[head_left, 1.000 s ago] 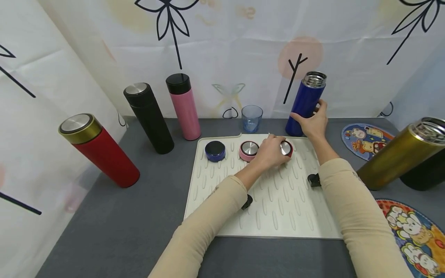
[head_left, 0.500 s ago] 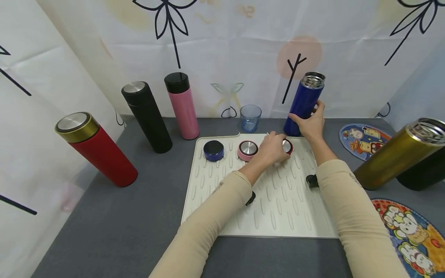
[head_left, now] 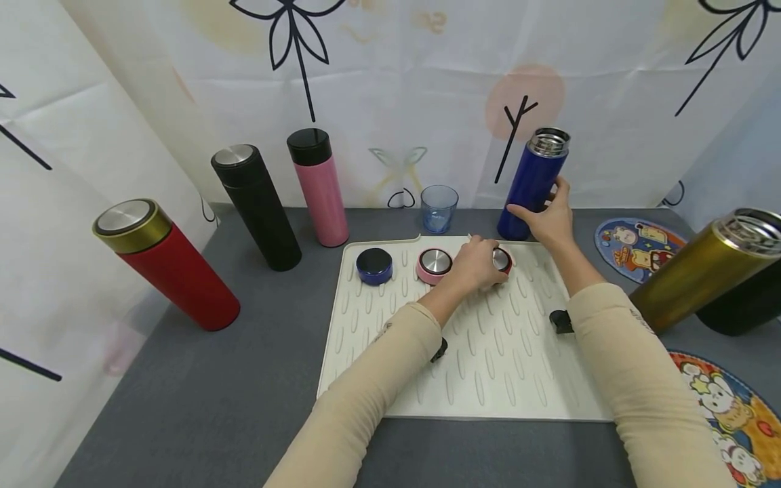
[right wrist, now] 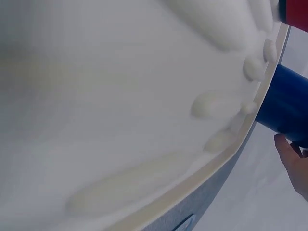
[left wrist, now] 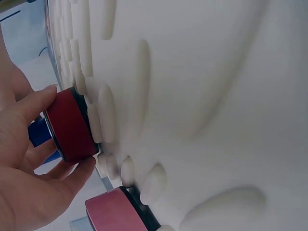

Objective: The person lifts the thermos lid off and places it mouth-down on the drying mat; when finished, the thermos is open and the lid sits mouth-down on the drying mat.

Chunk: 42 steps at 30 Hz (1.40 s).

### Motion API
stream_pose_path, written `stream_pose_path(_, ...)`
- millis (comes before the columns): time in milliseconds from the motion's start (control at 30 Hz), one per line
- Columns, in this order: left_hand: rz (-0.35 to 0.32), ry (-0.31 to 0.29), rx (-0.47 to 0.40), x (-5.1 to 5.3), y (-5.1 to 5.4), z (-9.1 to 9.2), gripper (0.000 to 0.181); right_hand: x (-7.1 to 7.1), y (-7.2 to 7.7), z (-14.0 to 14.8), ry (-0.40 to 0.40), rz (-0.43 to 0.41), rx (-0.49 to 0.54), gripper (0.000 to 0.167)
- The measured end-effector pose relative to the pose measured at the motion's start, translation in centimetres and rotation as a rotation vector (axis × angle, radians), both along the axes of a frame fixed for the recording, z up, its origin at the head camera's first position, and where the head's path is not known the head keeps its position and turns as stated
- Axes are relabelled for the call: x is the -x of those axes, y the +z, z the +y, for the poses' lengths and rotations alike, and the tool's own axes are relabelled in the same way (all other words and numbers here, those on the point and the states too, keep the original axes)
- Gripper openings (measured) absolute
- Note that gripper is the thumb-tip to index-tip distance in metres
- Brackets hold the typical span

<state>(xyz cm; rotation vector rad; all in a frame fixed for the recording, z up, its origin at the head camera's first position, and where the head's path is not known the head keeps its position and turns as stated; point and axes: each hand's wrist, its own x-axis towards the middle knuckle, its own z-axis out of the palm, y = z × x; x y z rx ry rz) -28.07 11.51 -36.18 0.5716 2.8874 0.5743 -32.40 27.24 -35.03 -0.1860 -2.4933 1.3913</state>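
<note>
My left hand (head_left: 474,263) pinches a red bottle lid (left wrist: 72,126) with a steel top, at the right of a row of lids on the white ridged mat (head_left: 482,379). In the left wrist view the thumb and fingers sit on its opposite sides. Beside it lie a pink lid (head_left: 434,265) and a dark blue lid (head_left: 374,266). Behind the mat's back edge, my right hand (head_left: 551,215) grips the lower part of a blue thermos bottle (head_left: 533,179), which stands upright with its steel mouth uncovered. Only part of that hand shows in the right wrist view.
At the left stand a red bottle (head_left: 177,271) with a gold-rimmed lid, a black bottle (head_left: 259,210) and a pink bottle (head_left: 320,196). A blue glass (head_left: 438,210) is behind the mat. A lidless gold bottle (head_left: 702,271), a dark bottle (head_left: 741,305) and patterned coasters (head_left: 641,247) are at right.
My right forearm has swung slightly to the right, while that hand stays on the blue bottle. The left hand stays on the red lid. The head view has shifted slightly.
</note>
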Motion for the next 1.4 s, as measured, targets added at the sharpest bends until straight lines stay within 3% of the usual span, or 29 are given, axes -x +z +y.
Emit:
stream_pose_path(167, 0.008, 0.008, -0.017, -0.4, 0.0, -0.3, 0.068, -0.6, 0.2, 0.2, 0.051, -0.022, -0.016, 0.103)
stream_pose_path(333, 0.089, -0.022, -0.061, -0.9, 0.4, -1.1, 0.067, -1.3, 0.5, 0.4, 0.083, -0.021, -0.043, 0.103)
stream_pose_path(433, 0.122, -0.033, -0.132, -1.2, 0.7, -1.8, 0.065, -1.9, 0.6, 0.6, 0.09, -0.026, -0.06, 0.102)
stream_pose_path(700, 0.132, -0.027, -0.358, -2.0, 1.3, -4.5, 0.059, -3.4, 0.3, 1.0, 0.116, -0.09, -0.088, 0.099)
stream_pose_path(1067, 0.248, -0.006, -0.544, -3.5, 3.2, -10.5, 0.059, -5.7, 0.4, 1.2, 0.2, -0.14, -0.105, 0.095)
stream_pose_path(1200, 0.293, 0.04, -0.624, -4.0, 3.4, -13.4, 0.061, -6.6, 0.5, 0.9, 0.249, -0.17, -0.135, 0.095)
stream_pose_path(1400, 0.371, 0.153, -0.666, -4.6, 2.9, -18.7, 0.064, -7.4, 0.8, 0.2, 0.315, -0.18, -0.195, 0.091)
